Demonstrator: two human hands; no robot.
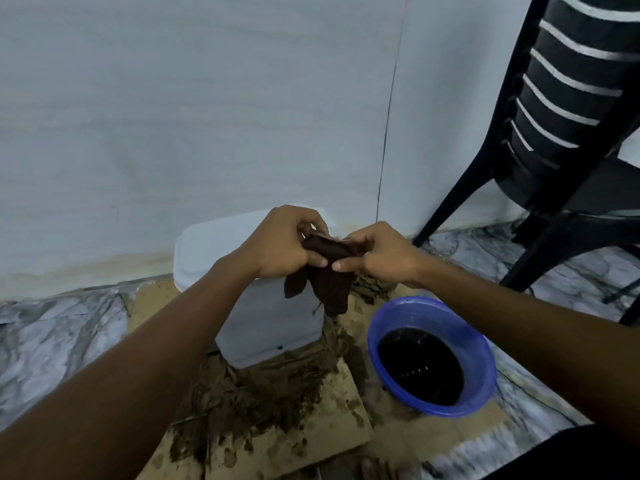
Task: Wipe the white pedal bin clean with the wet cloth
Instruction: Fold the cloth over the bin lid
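Observation:
The white pedal bin [273, 323] stands on the floor against the wall, lid closed, seen from above. A dark brown wet cloth [329, 282] hangs in front of the bin's upper right side. My left hand [280, 244] grips the cloth's top from the left, and my right hand [377, 251] pinches it from the right. Both hands are held just above the bin's lid, close together. The cloth's lower end dangles free against the bin's front.
A blue plastic bowl [433, 355] of dark water sits on the floor right of the bin. Muddy cardboard [311, 420] lies under both. A stack of black plastic chairs [568, 133] stands at the right. The wall [173, 116] is directly behind the bin.

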